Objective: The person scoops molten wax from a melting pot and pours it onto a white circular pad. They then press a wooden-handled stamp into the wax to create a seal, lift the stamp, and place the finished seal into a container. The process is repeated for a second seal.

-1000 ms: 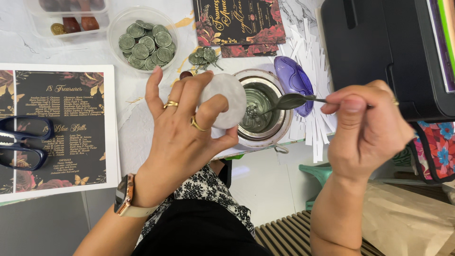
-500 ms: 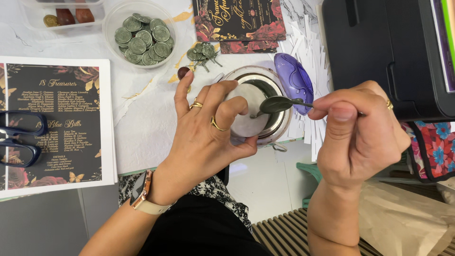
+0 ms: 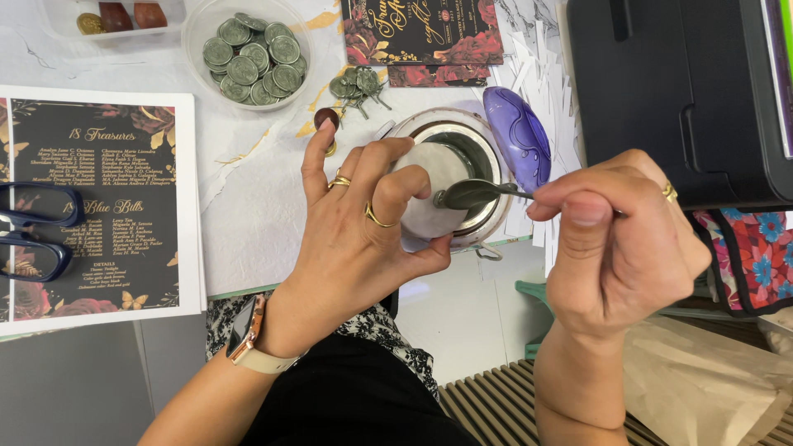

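My left hand (image 3: 355, 223) grips a white cloth pad (image 3: 434, 190) and presses it against the bowl of a small metal spoon (image 3: 475, 194). My right hand (image 3: 619, 248) pinches the spoon's handle, holding it level over a round metal melting pot (image 3: 471, 144) at the table edge. The cloth covers the left half of the pot's opening. A translucent purple lid (image 3: 516, 132) leans on the pot's right side.
A clear bowl of green wax seals (image 3: 252, 54) stands at the back, with loose seals (image 3: 355, 83) beside it. A dark printed card (image 3: 99, 215) lies at left, blue scissors (image 3: 33, 231) on it. A black printer (image 3: 677, 91) fills the right.
My left hand has brought the white cloth from beside the pot onto the spoon's bowl. The right hand and spoon have drawn closer to me.
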